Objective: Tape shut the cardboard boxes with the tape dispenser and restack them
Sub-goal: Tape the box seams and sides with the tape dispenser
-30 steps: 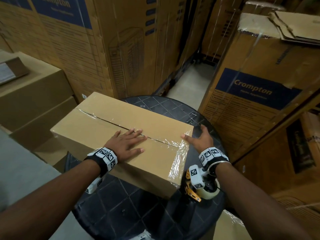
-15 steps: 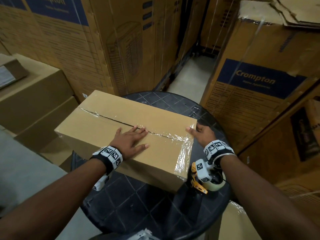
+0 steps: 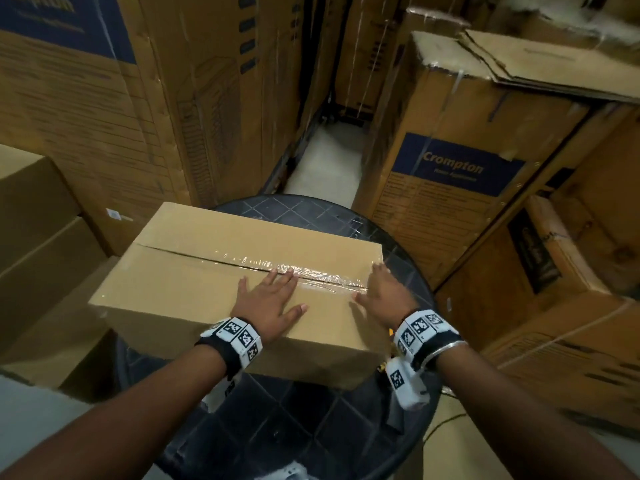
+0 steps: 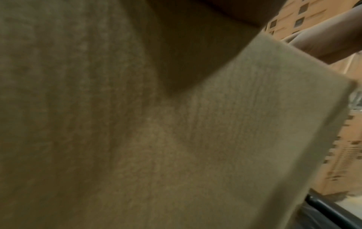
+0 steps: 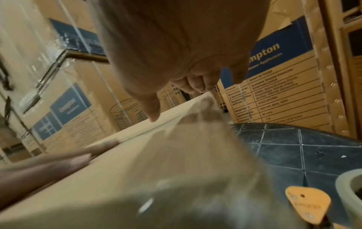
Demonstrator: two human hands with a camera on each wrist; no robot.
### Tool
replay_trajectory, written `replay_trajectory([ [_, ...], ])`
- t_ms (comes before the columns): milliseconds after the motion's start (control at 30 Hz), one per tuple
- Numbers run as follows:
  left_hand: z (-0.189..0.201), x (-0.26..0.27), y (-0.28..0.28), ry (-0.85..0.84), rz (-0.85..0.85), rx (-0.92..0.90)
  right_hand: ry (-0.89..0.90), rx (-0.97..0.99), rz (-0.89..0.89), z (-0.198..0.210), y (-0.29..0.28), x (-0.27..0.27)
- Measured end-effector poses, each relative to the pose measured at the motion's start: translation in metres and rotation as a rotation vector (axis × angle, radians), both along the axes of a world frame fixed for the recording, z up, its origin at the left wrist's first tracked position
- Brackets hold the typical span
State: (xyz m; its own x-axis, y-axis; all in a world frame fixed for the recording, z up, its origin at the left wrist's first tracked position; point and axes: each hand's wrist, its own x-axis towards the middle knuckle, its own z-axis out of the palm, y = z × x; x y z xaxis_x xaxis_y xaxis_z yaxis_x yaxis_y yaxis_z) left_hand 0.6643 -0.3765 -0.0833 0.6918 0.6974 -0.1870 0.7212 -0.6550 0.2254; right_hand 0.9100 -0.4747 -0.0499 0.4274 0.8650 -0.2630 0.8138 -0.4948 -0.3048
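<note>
A plain cardboard box point(image 3: 194, 292) lies on a round black table point(image 3: 311, 427). Clear tape point(image 3: 311, 270) runs along the right part of its top seam and down its right end point(image 5: 195, 147). My left hand point(image 3: 270, 299) lies flat on the top, fingers spread, just before the seam. My right hand point(image 3: 384, 289) rests on the top right edge over the tape, its thumb point(image 5: 152, 114) touching the top and its fingers bent at the edge. The tape dispenser point(image 5: 307, 204) with its roll point(image 5: 350, 193) lies on the table under my right wrist, almost hidden in the head view.
Tall printed cartons point(image 3: 460, 174) stand close behind and to the right, more point(image 3: 104, 116) to the left. Lower plain boxes point(image 3: 38, 237) are stacked at the left. A narrow strip of floor point(image 3: 322, 161) runs between the tall cartons.
My right hand has come up from the box's taped end face onto its top right edge. The box has turned a little on the table. My left hand stays flat on top.
</note>
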Motion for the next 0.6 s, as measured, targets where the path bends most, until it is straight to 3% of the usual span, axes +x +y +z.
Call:
replay_trajectory([
  [200, 0.001, -0.008, 0.008, -0.056, -0.059, -0.049, -0.095, -0.121, -0.002, -0.005, -0.011, -0.052],
  [600, 0.022, -0.085, 0.049, 0.040, 0.027, -0.084, -0.164, -0.172, -0.069, -0.020, -0.014, -0.064],
])
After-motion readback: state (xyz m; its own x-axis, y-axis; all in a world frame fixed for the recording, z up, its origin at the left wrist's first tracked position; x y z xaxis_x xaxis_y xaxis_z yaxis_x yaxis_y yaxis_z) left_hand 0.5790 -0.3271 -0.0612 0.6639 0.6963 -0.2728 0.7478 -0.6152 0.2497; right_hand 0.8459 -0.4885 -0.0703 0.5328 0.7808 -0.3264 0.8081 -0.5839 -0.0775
